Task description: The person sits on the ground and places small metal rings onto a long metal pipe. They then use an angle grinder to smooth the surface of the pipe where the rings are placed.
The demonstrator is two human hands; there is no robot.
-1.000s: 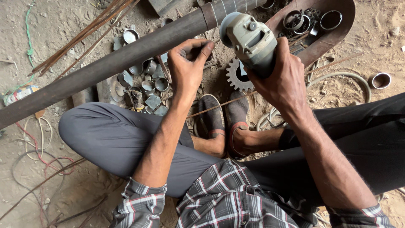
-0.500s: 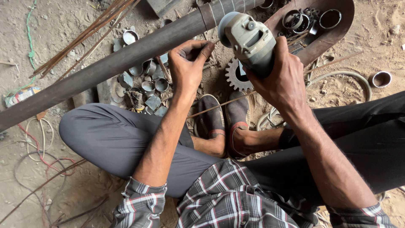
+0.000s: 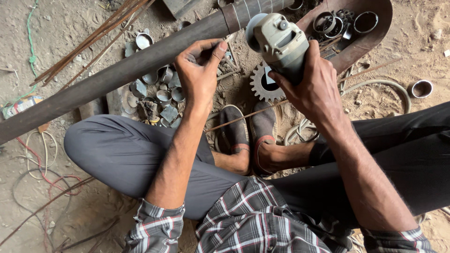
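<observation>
Sitting cross-legged on the dirt floor, a person works over a long dark steel pipe that runs diagonally from the floor's left edge up to the top edge. Right hand wraps fully closed round the body of a grey-green angle grinder, head pointing up, its disc sitting at the pipe near the pale wrapped bands at the pipe's upper end; contact itself hard to tell. Left hand rests on the near side of the pipe, fingers curled, thumb and forefinger pinched together at the pipe's edge; if it holds anything small, cannot tell. Just below the grinder a toothed gear lies on the floor, beside the person's shoes. Small metal caps and offcuts are scattered under the pipe, left of the left hand. Thin rusty rods lie toward the top-left corner. A rusty curved tray with metal rings sits at the top-right. A loose ring lies near the right edge. Wires coil at the left edge.
</observation>
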